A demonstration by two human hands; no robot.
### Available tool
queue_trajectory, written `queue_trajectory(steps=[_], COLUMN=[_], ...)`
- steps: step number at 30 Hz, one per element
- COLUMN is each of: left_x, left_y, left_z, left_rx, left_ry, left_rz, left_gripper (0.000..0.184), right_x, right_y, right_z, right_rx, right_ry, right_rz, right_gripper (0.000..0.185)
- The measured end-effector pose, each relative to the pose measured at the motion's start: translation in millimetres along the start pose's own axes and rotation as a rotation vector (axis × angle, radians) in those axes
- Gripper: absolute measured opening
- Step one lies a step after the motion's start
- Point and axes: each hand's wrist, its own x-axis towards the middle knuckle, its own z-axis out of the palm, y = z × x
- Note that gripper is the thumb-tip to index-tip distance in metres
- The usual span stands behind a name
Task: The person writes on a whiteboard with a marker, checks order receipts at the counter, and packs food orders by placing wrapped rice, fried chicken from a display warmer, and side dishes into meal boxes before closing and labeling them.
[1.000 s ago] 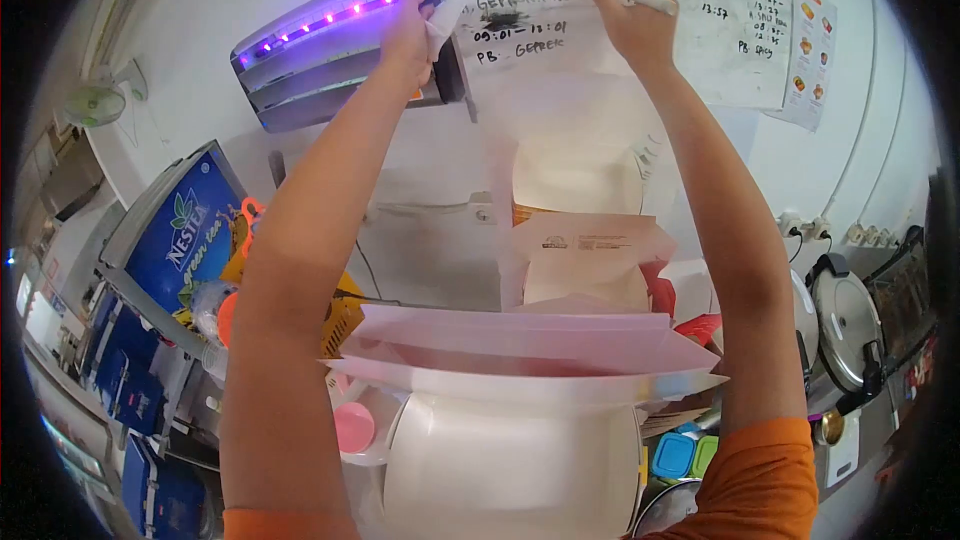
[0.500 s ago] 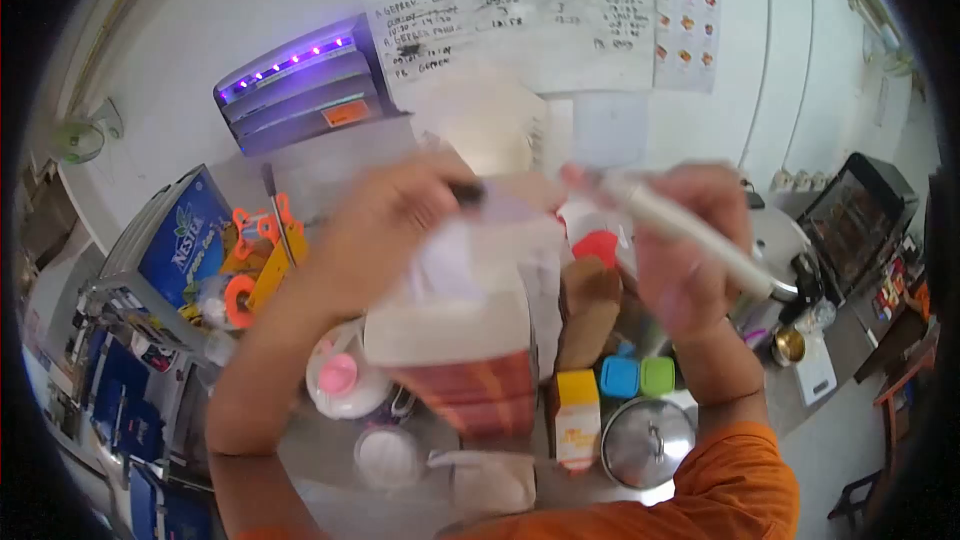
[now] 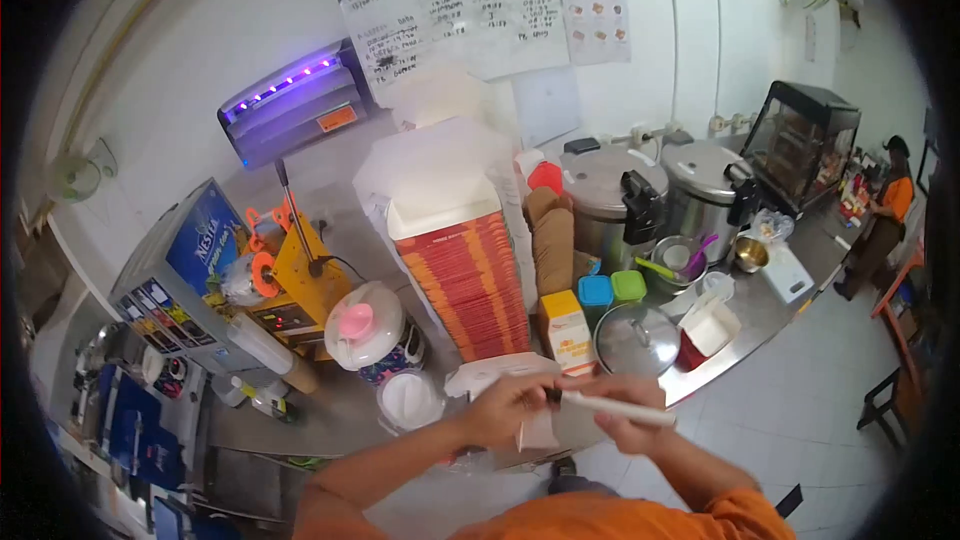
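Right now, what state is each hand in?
Left hand: closed at the black end of the white marker.
Right hand: closed, holding the marker's white barrel.

Your marker was a slim wht. barrel, held across betw. your L hand and R hand, near the front edge of the worktop, tilted slightly down to your R. Its L end, at your L fingertips, was blk.; cap or tip, couldn't tell. A pale pc. of paper or tissue showed just below, partly hidden.
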Motion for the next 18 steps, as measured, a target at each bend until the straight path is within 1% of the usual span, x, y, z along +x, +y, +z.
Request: queue_trajectory(steps=[1, 2, 4, 5, 8, 9, 11, 13, 14, 16, 17, 18], left_x=[-10.4, -19.8, -37.6, -39.0, -44.5, -43.5, -43.1, -37.3, -31.0, -19.2, -8.4, 6.1], left_y=[1.2, -3.7, -17.9, -19.8, -2.8, -3.1, -9.3, -11.1, -13.2, -35.0, -42.3, -42.4], left_z=[15.4, 29.6, 57.3, 70.0, 112.7, 126.5, 158.3, 199.2, 222.5, 270.9, 297.4, 327.9], left_rx=[-0.078, -0.137, -0.261, -0.179, 0.007, 0.011, 0.017, -0.006, -0.020, -0.260, -0.372, -0.369], left_ry=[-0.024, -0.026, -0.041, -0.068, -0.039, -0.076, -0.150, -0.110, -0.124, -0.160, -0.184, -0.224], left_rz=[-0.031, -0.054, -0.125, -0.036, 0.038, 0.028, 0.009, 0.000, -0.002, -0.125, -0.202, -0.171], left_gripper=[0.042, 0.046, 0.055, 0.054, 0.051, 0.050, 0.047, 0.045, 0.044, 0.044, 0.044, 0.045], right_x=[-16.3, -37.3, -64.3, -81.5, -114.2, -126.3, -155.9, -187.1, -207.3, -252.0, -273.9, -296.8], right_y=[-7.6, -12.5, -34.5, -38.6, -79.6, -88.2, -101.6, -119.9, -124.2, -128.1, -144.0, -151.4], right_z=[7.9, 13.3, 15.4, 19.0, -3.2, -9.1, -18.6, -34.7, -43.0, -68.5, -85.7, -99.3], right_rx=[0.003, 0.024, 0.034, -0.001, -0.332, -0.413, -0.420, -0.464, -0.423, -0.382, -0.336, -0.383], right_ry=[0.034, 0.095, 0.107, 0.134, 0.030, 0.048, 0.119, 0.165, 0.227, 0.380, 0.389, 0.441], right_rz=[-0.007, 0.029, 0.038, 0.077, 0.166, 0.149, 0.201, 0.251, 0.235, 0.174, 0.289, 0.240], right_gripper=[0.032, 0.028, 0.027, 0.024, 0.020, 0.018, 0.018, 0.019, 0.018, 0.017, 0.016, 0.016])
